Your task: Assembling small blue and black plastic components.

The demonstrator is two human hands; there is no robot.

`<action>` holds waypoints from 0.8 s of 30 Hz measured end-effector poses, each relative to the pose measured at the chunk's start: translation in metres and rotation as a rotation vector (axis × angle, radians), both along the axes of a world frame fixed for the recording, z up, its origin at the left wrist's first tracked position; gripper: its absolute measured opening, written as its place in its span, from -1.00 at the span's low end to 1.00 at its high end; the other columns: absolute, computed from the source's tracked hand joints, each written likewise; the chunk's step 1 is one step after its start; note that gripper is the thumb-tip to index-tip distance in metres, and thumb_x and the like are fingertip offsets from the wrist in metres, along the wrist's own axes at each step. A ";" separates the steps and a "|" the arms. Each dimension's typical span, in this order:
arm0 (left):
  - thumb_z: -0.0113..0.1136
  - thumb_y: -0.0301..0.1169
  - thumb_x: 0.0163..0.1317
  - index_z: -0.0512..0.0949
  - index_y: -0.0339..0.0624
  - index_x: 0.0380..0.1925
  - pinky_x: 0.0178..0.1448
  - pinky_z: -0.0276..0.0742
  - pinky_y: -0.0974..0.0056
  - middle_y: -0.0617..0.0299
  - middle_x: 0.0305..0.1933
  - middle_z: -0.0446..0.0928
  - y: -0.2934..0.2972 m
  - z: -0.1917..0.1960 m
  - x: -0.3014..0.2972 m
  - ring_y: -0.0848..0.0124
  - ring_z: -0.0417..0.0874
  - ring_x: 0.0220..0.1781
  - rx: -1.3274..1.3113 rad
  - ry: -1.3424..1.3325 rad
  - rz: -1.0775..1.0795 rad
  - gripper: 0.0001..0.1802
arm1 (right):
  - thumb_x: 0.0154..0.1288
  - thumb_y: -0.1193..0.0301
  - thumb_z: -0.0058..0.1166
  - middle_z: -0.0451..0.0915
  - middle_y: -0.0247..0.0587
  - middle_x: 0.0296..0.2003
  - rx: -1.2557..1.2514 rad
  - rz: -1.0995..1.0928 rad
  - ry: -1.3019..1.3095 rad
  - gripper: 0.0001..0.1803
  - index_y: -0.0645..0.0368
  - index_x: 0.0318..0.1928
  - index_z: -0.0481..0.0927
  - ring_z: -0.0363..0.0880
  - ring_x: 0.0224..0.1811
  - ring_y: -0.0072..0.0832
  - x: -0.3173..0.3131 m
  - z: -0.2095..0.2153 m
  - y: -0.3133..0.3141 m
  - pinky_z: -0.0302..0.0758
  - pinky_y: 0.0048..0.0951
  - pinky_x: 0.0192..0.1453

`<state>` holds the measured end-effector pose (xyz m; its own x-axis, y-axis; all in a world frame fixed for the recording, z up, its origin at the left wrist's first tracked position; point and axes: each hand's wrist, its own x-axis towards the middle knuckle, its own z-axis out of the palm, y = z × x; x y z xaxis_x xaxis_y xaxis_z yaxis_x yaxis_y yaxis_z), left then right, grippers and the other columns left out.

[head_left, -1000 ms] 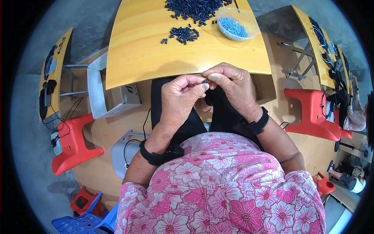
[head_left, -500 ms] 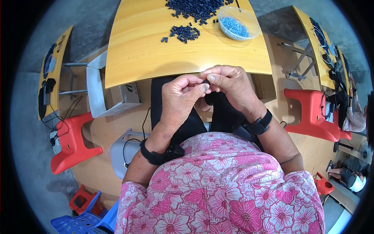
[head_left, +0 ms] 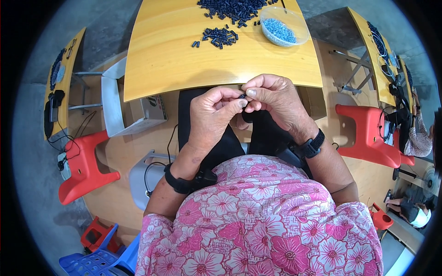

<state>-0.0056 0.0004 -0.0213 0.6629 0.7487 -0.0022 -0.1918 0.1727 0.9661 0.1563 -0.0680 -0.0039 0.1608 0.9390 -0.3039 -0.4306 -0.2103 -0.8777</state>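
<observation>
My two hands meet just off the near edge of the yellow table (head_left: 184, 73), above my lap. Between the thumb and forefinger of my left hand (head_left: 208, 115) is a small dark cylindrical piece (head_left: 242, 96), mostly covered by the fingers. My right hand (head_left: 282, 102) is closed in a pinch close beside it; whatever its fingertips hold is too small to make out. A small group of dark cylindrical pieces (head_left: 220, 37) lies on the table, with a large heap of the same pieces (head_left: 232, 9) behind it. Small light-blue pieces (head_left: 278, 31) fill part of a clear plastic bowl (head_left: 301, 37) to the right.
An opened white carton (head_left: 113, 103) stands under the table's left side, a brown box (head_left: 313, 102) under its right. Red stools (head_left: 83, 170) flank me. Other tables with dark pieces (head_left: 380, 43) stand at both sides; a person (head_left: 418, 135) sits at far right.
My right hand has shifted slightly up and to the right, parting a little from the left fingertips. The left hand keeps its pinch on the dark piece, nearly still.
</observation>
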 end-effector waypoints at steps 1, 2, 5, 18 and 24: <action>0.19 -0.66 0.19 0.54 -0.45 -0.22 -0.35 0.69 0.40 0.05 -0.31 0.63 0.000 0.001 0.000 0.45 0.69 -0.29 -0.021 -0.007 -0.010 -0.85 | 0.32 0.50 0.08 0.57 -0.21 -0.48 -0.008 0.004 0.002 -0.84 0.39 -0.22 0.55 0.55 -0.48 -0.58 0.000 -0.001 0.000 0.53 -0.61 -0.55; 0.19 -0.66 0.19 0.54 -0.45 -0.22 -0.35 0.69 0.40 0.05 -0.31 0.63 0.000 0.001 0.000 0.45 0.69 -0.29 -0.021 -0.007 -0.010 -0.85 | 0.32 0.50 0.08 0.57 -0.21 -0.48 -0.008 0.004 0.001 -0.84 0.39 -0.22 0.55 0.55 -0.48 -0.58 0.001 -0.002 0.000 0.53 -0.61 -0.55; 0.19 -0.67 0.18 0.54 -0.45 -0.22 -0.33 0.69 0.40 0.05 -0.30 0.64 -0.001 -0.001 0.000 0.44 0.69 -0.29 -0.020 0.011 0.007 -0.84 | 0.32 0.48 0.09 0.57 -0.21 -0.48 0.005 0.011 0.001 -0.83 0.40 -0.22 0.55 0.55 -0.51 -0.58 0.001 -0.005 0.000 0.51 -0.59 -0.61; 0.21 -0.62 0.19 0.55 -0.43 -0.26 -0.25 0.62 0.45 0.10 -0.35 0.64 0.001 -0.005 -0.001 0.51 0.65 -0.34 0.003 0.061 0.006 -0.88 | 0.29 0.49 0.09 0.55 -0.27 -0.56 0.154 -0.030 -0.369 -0.84 0.40 -0.28 0.59 0.52 -0.60 -0.64 -0.003 -0.008 -0.002 0.45 -0.61 -0.70; 0.23 -0.61 0.18 0.57 -0.42 -0.30 -0.26 0.59 0.47 0.12 -0.38 0.64 0.000 -0.007 0.000 0.54 0.63 -0.37 -0.026 0.039 0.008 -0.89 | 0.30 0.49 0.08 0.55 -0.30 -0.56 0.175 0.014 -0.396 -0.85 0.38 -0.29 0.59 0.51 -0.59 -0.67 -0.001 -0.010 -0.003 0.46 -0.63 -0.68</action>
